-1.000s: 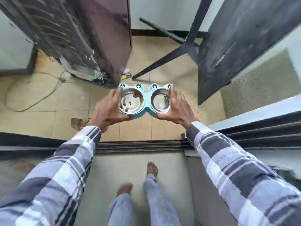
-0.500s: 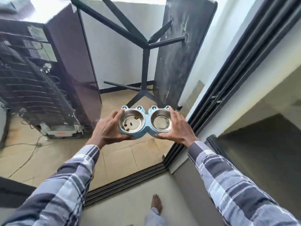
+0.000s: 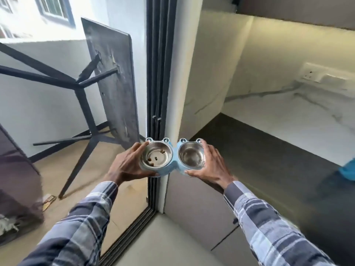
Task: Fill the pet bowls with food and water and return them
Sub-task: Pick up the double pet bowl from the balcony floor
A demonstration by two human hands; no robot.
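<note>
A light blue double pet bowl holder [image 3: 175, 150] with two steel bowls hangs in front of me at chest height, held level. My left hand [image 3: 126, 166] grips its left end and my right hand [image 3: 211, 166] grips its right end. The left bowl [image 3: 156, 155] holds a few brown kibble pieces. The right bowl [image 3: 191, 156] looks empty, with only a wet sheen.
A black sliding door frame [image 3: 159, 73] stands straight ahead. Left of it, on the balcony, a dark tabletop [image 3: 113, 83] leans on its side with black metal legs [image 3: 82, 104]. To the right runs a dark counter [image 3: 259, 150] with a marble backsplash [image 3: 297, 116] and a wall socket [image 3: 309, 73].
My view has swung up and to the right, away from the balcony floor and fridge towards the door frame and the counter. Both hands keep the same grip on the bowl holder.
</note>
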